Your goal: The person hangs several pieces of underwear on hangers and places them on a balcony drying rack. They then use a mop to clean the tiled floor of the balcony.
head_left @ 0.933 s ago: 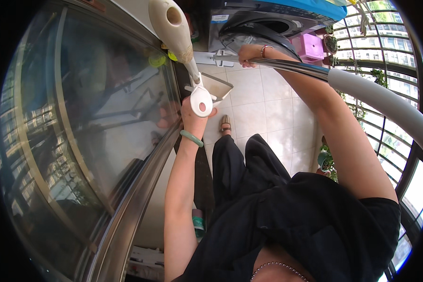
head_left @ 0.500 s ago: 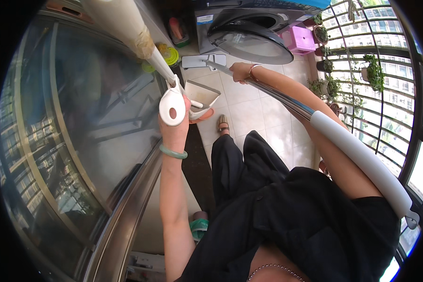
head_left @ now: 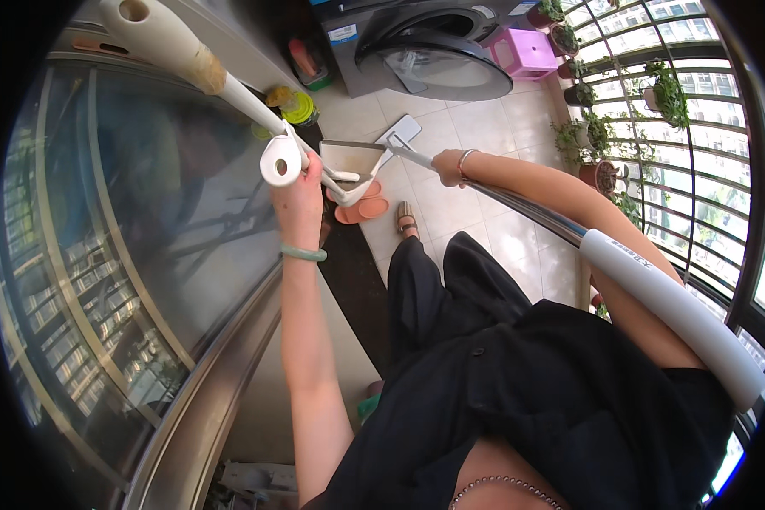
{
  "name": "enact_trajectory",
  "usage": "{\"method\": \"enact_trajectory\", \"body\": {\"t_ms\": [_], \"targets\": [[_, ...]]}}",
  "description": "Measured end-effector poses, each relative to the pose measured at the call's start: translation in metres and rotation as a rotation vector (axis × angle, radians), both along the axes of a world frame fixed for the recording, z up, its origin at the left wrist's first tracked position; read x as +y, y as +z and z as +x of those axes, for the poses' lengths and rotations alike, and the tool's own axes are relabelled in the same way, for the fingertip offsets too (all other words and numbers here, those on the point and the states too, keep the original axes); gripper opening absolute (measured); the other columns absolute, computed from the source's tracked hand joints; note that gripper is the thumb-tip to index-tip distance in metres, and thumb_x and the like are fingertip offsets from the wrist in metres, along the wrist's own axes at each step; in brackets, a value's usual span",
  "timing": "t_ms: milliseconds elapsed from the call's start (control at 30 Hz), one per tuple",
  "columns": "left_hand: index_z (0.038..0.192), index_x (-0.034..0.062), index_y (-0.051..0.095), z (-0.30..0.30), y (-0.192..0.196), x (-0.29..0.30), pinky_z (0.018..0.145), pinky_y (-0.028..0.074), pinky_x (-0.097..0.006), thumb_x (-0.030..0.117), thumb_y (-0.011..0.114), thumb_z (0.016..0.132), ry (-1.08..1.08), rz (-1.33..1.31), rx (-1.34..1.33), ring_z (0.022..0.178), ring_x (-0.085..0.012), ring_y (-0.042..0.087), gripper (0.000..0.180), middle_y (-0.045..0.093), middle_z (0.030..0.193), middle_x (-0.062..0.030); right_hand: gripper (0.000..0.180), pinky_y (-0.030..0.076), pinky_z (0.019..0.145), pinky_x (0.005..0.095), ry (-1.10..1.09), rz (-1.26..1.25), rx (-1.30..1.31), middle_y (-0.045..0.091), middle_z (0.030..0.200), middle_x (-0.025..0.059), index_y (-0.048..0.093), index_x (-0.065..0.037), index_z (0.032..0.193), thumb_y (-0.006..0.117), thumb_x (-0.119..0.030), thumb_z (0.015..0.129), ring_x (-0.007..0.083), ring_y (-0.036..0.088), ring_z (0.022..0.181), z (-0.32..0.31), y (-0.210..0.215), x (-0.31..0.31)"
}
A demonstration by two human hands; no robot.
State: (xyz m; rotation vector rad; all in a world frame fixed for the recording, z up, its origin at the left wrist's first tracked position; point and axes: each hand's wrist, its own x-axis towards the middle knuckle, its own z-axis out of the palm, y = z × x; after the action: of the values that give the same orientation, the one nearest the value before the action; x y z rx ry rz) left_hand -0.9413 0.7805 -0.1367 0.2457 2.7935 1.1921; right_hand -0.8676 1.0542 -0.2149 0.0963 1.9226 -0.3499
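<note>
Left hand [head_left: 296, 189] up by the glass, fingers curled tight around a white handle [head_left: 280, 161] with a round end cap facing the camera; a green bangle [head_left: 304, 253] sits on that wrist. The handle belongs to a white dustpan [head_left: 349, 161], its tray hanging just right of the hand, open side up, above the floor tiles. Beside the hand a second cream-white pole [head_left: 172, 47] slants away to the upper left, a tan band around it; whether the hand also grips that one I cannot tell.

Over to the right hand [head_left: 446, 167]: closed around a metal mop pole [head_left: 518, 206], a bracelet on the wrist. The pole runs from a thick white foam grip [head_left: 676, 310] near the right shoulder, across the picture, down to a flat white mop head [head_left: 398, 134] lying on the tiles just behind the dustpan.

Below, a sandalled foot [head_left: 406, 219] and orange slippers [head_left: 361, 208] on the floor. Further out, a front-loading washing machine [head_left: 433, 51] with its door swung open, a pink stool [head_left: 525, 53], potted plants [head_left: 599, 161] along the balcony railing [head_left: 705, 127], and the big glass door [head_left: 144, 238] on the left.
</note>
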Motion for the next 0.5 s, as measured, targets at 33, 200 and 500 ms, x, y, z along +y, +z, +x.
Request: {"method": "enact_trajectory", "body": {"t_ms": [33,200,500], "targets": [[0.097,-0.0049,0.061,-0.005,-0.003,0.005,0.059,0.051,-0.032,0.019,0.058,0.093,0.003,0.003,0.021,0.064,-0.0167,0.064,0.024,0.065,0.08,-0.0095,0.035,0.057,0.054,0.0351,-0.019,0.007,-0.013,0.066,0.092,0.0206,0.057,0.008,0.115,0.05,-0.001,0.082,0.0264,0.07,0.067,0.006,-0.001,0.008],[0.094,-0.0041,0.062,-0.035,-0.04,0.028,0.057,0.052,-0.033,0.02,0.061,0.092,0.074,0.091,-0.121,0.058,-0.0199,0.067,0.024,0.067,0.074,-0.0109,0.045,0.057,0.055,0.0353,-0.09,0.014,-0.041,0.066,0.093,0.0202,0.052,0.006,0.124,0.049,-0.001,0.08,0.0259,0.07,0.067,0.021,-0.003,0.036],[0.096,-0.0027,0.061,-0.081,-0.138,0.057,0.06,0.054,-0.036,0.015,0.068,0.087,0.189,0.37,-0.019,0.066,-0.024,0.066,0.021,0.067,0.083,-0.015,0.051,0.056,0.054,0.0363,-0.243,-0.03,-0.005,0.068,0.094,0.0198,0.051,0.001,0.132,0.047,0.0,0.081,0.0239,0.069,0.062,0.019,0.01,0.039]]}}
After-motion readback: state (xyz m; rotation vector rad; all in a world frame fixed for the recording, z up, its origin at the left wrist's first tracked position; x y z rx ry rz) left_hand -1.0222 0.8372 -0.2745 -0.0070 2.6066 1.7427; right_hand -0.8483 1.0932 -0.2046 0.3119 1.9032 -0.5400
